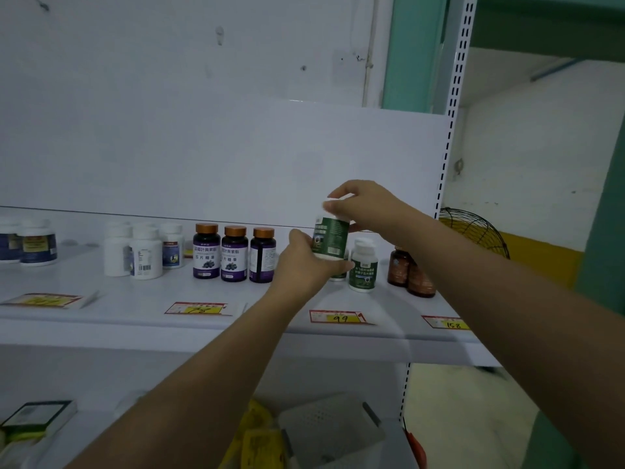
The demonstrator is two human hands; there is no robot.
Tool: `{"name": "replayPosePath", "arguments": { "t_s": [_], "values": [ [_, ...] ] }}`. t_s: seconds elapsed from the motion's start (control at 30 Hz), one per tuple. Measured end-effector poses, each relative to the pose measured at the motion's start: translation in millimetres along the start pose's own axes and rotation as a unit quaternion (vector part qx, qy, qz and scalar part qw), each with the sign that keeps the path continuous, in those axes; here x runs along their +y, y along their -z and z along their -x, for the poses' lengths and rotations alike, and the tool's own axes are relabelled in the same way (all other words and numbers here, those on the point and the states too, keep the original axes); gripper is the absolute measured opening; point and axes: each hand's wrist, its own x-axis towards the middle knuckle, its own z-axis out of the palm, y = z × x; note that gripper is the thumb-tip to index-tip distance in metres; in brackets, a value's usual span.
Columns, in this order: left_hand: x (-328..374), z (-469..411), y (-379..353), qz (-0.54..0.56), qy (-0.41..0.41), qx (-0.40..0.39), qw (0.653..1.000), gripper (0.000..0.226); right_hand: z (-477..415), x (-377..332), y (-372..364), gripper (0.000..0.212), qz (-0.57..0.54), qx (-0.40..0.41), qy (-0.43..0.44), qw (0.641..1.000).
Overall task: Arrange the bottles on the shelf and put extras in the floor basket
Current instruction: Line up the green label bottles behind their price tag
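Observation:
A white bottle with a green label is held above the white shelf. My left hand grips its lower part from the left. My right hand pinches its white cap from above. Just right of it stands a matching green-label bottle, and another one is mostly hidden behind my left hand. Three purple bottles with copper caps stand in a row to the left. Brown bottles stand at the right end.
White bottles and blue-label bottles stand further left on the shelf. Yellow price tags lie along the shelf's front edge. A white basket sits below. A black wire fan stands beyond the shelf post.

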Motion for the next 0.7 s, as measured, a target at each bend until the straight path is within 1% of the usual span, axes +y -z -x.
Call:
{"name": "replayPosePath", "arguments": {
  "t_s": [0.07, 0.1, 0.17, 0.23, 0.3, 0.4, 0.43, 0.5, 0.57, 0.63, 0.7],
  "values": [
    [3, 2, 3, 0.033, 0.027, -0.049, 0.998, 0.067, 0, 1, 4, 0.024, -0.009, -0.012, 0.001, 1.0],
    [4, 3, 5, 0.039, 0.032, -0.07, 0.996, 0.066, 2, 2, 5, 0.024, -0.019, -0.024, 0.004, 1.0],
    [5, 4, 6, 0.039, 0.011, -0.088, 0.995, 0.052, 5, 4, 5, 0.025, -0.045, -0.053, 0.012, 0.998],
    [4, 4, 3, 0.037, -0.006, -0.071, 0.997, 0.046, 6, 5, 4, 0.027, -0.065, -0.061, 0.017, 0.996],
    [1, 4, 0, 0.022, -0.012, -0.031, 0.999, 0.046, 4, 7, 1, 0.029, -0.059, -0.051, 0.007, 0.997],
    [-4, 5, -6, 0.004, -0.032, 0.021, 0.999, 0.047, 2, 9, 1, 0.042, 0.041, -0.028, 0.01, 0.999],
    [-4, 5, -7, 0.004, -0.037, 0.032, 0.999, 0.048, 1, 9, 2, 0.041, 0.038, -0.021, 0.012, 0.999],
    [-4, 6, -8, 0.022, -0.035, 0.026, 0.999, 0.053, 0, 7, 5, 0.034, -0.001, -0.025, 0.014, 1.0],
    [-3, 7, -6, 0.038, -0.026, -0.016, 0.999, 0.057, -1, 5, 8, 0.03, -0.008, -0.043, 0.019, 0.999],
    [-3, 7, -5, 0.039, -0.028, -0.035, 0.998, 0.05, 0, 5, 8, 0.03, -0.021, -0.067, 0.019, 0.997],
    [-4, 6, -4, 0.046, -0.033, -0.012, 0.998, 0.045, 2, 6, 6, 0.033, -0.052, -0.083, 0.016, 0.995]
  ]
}}
